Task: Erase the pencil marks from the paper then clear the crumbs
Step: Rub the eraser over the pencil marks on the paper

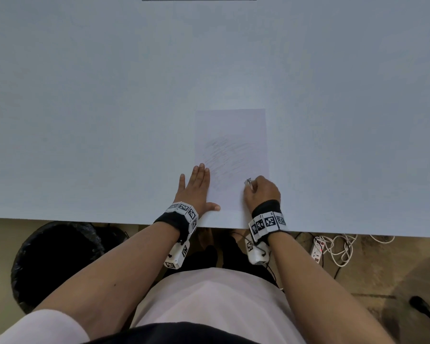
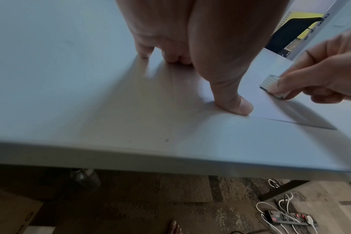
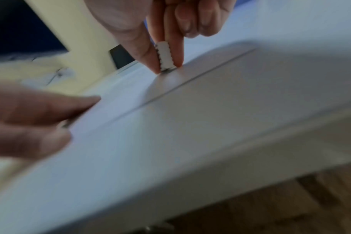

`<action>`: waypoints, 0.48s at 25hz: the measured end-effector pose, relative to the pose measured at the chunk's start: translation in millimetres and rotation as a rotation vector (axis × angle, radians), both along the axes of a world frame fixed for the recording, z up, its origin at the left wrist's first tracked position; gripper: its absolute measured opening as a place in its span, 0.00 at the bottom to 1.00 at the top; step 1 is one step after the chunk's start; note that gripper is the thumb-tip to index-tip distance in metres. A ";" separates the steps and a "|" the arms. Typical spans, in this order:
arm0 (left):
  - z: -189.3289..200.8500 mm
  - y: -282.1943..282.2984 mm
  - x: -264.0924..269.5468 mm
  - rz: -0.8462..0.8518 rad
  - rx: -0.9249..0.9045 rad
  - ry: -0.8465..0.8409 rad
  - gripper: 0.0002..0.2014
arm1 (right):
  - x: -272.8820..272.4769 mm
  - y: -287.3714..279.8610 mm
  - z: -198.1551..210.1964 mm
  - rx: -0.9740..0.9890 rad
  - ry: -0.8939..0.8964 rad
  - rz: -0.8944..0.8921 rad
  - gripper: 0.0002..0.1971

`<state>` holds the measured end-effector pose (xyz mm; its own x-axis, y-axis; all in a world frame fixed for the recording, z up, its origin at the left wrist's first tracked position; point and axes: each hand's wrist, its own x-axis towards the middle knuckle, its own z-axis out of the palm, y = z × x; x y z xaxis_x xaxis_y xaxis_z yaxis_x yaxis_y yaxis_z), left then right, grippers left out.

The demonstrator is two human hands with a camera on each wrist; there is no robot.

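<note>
now: right hand (image 1: 262, 192) pinches a ridged white eraser (image 3: 165, 57) between thumb and fingers, its tip down on the paper's (image 1: 231, 135) near right part | left hand (image 1: 196, 188) flat, fingers straight, pressing the sheet's left edge | pencil marks (image 1: 227, 157) grey mid-sheet | sheet near the white table's (image 1: 109, 95) front edge

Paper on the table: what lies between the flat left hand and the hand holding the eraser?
In the head view, only paper lies between the left hand and the right hand pinching the eraser: its near strip, with faint pencil marks reaching in.
</note>
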<state>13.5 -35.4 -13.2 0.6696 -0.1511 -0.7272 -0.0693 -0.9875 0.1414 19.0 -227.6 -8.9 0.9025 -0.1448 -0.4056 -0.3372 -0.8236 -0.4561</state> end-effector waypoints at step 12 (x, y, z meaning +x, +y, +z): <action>2.0 1.0 -1.0 -0.001 -0.011 -0.008 0.55 | 3.5 -0.2 1.7 0.002 -0.001 0.037 0.13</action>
<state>12.5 -34.3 -11.2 0.6754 -0.1598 -0.7200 -0.0718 -0.9859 0.1515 22.6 -227.8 -7.2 0.9077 -0.1102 -0.4048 -0.3057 -0.8346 -0.4582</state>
